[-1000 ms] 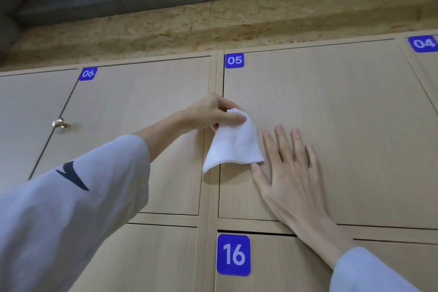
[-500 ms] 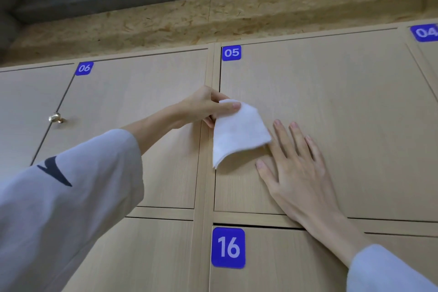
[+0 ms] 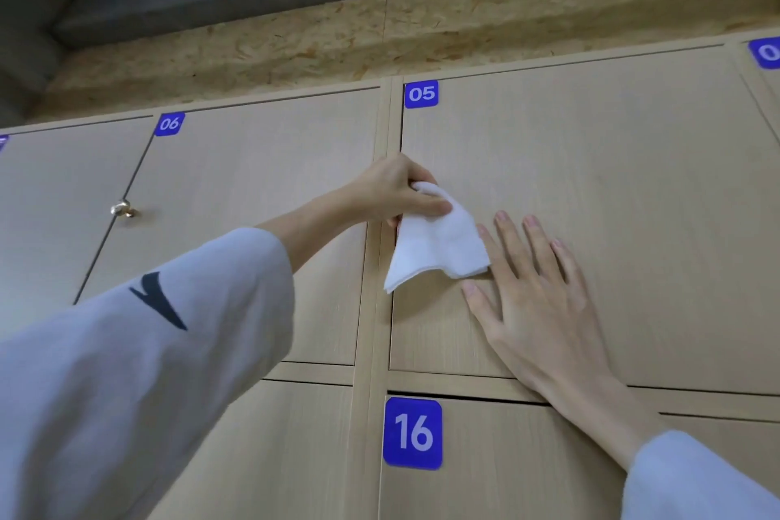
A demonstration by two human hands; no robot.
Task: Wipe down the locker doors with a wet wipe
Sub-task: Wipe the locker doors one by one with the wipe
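Observation:
A white wet wipe [image 3: 439,246] hangs from my left hand [image 3: 394,192], which pinches its top corner at the left edge of locker door 05 [image 3: 612,190]. The wipe drapes down over that door's left side. My right hand [image 3: 536,300] lies flat on door 05 just right of the wipe, fingers spread and pointing up, its index finger beside the wipe's lower right corner. Door 06 [image 3: 253,190] is to the left of my left hand.
Door 16 [image 3: 506,469] with its blue number plate [image 3: 413,433] sits below door 05. A brass knob [image 3: 122,209] sticks out at the left edge of door 06. A rough chipboard strip [image 3: 380,42] and grey ceiling run above the lockers.
My left hand has swung the wipe back down and left against door 05's edge. My right hand stays flat on the door. The view has shifted slightly.

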